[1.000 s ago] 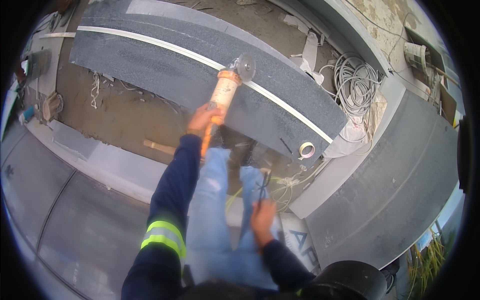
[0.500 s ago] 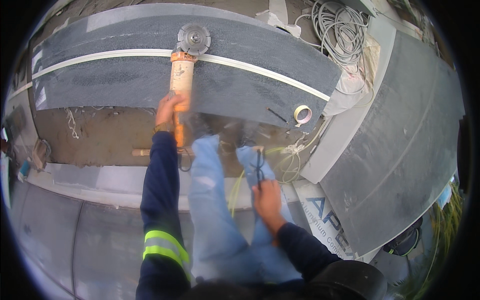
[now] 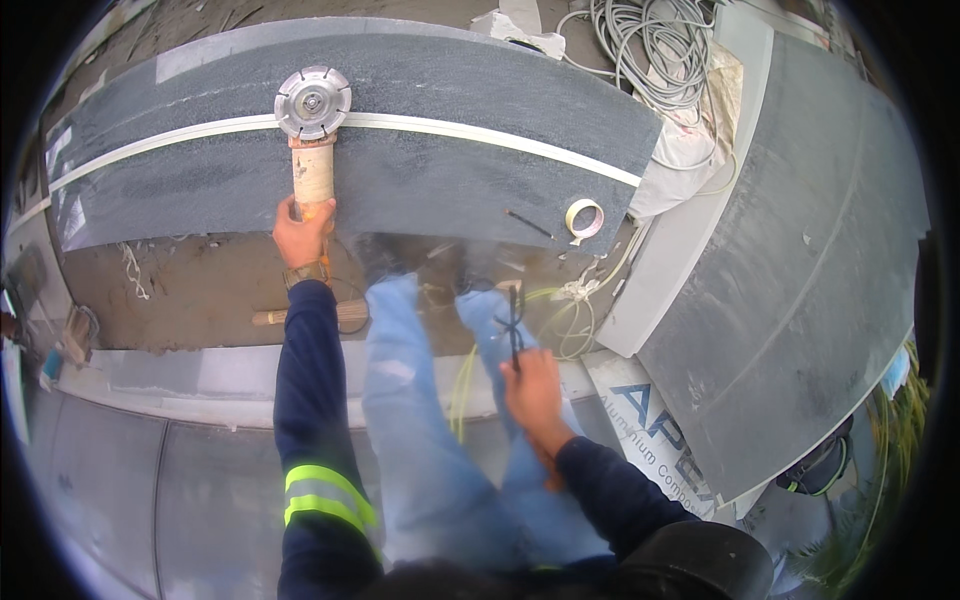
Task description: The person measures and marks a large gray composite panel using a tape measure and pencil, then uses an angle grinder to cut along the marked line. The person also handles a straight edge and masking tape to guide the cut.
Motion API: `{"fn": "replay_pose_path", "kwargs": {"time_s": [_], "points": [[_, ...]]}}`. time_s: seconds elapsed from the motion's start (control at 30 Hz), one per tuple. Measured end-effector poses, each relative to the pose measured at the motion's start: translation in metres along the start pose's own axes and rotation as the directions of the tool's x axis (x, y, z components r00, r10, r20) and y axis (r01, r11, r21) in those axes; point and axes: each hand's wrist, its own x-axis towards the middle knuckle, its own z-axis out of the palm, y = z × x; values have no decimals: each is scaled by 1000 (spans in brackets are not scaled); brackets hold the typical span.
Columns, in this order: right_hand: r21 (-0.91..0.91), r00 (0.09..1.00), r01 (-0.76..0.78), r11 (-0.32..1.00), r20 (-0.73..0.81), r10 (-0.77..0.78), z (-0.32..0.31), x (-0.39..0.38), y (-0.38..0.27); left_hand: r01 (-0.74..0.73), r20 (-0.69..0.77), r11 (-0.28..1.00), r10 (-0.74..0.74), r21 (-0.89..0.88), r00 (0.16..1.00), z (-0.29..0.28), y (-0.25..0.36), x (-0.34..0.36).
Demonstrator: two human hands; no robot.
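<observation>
My left hand (image 3: 304,236) is wrapped round the rear body of an angle grinder (image 3: 313,172) with an orange and cream casing. Its segmented metal disc (image 3: 313,103) faces up, over a white strip (image 3: 450,134) that runs along a long dark grey panel (image 3: 430,190). Whether the disc touches the strip, I cannot tell. Down by my right knee, my right hand (image 3: 537,393) is closed on a thin black looped thing (image 3: 515,328), whose kind is not clear. My jeans-clad legs (image 3: 405,370) are between the hands.
On the panel's right part lie a roll of tape (image 3: 584,221) and a dark pencil-like stick (image 3: 529,223). A coiled grey cable (image 3: 655,55) is beyond it. Another large grey panel (image 3: 790,260) stands at the right. A brush (image 3: 300,315) and yellow-green cord (image 3: 463,385) lie near my legs.
My left hand has carried the grinder to the left along the strip, and the disc shows larger. My right hand still grips the black thing, barely moved. The view has shifted slightly.
</observation>
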Motion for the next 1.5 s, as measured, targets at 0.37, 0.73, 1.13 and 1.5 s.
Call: {"fn": "replay_pose_path", "kwargs": {"time_s": [0.37, 0.73, 1.13, 1.5], "points": [[51, 997, -74, 996, -12, 75, -1, -3, 6, -56, 0, 993, 57, 103, 998, 6, 4, -5], [122, 992, -124, 985, -20, 127, 7, -10, 21, -115, -110, 990, 124, 79, 986, 20, -11, -15], [157, 993, -114, 981, -25, 120, 15, -20, 29, -688, 381, 586, 573, 428, 725, 102, 51, -33], [229, 987, -146, 962, -34, 158, 18, -23, 36, -515, 239, 589, 483, 623, 842, 152, 62, -28]]}}
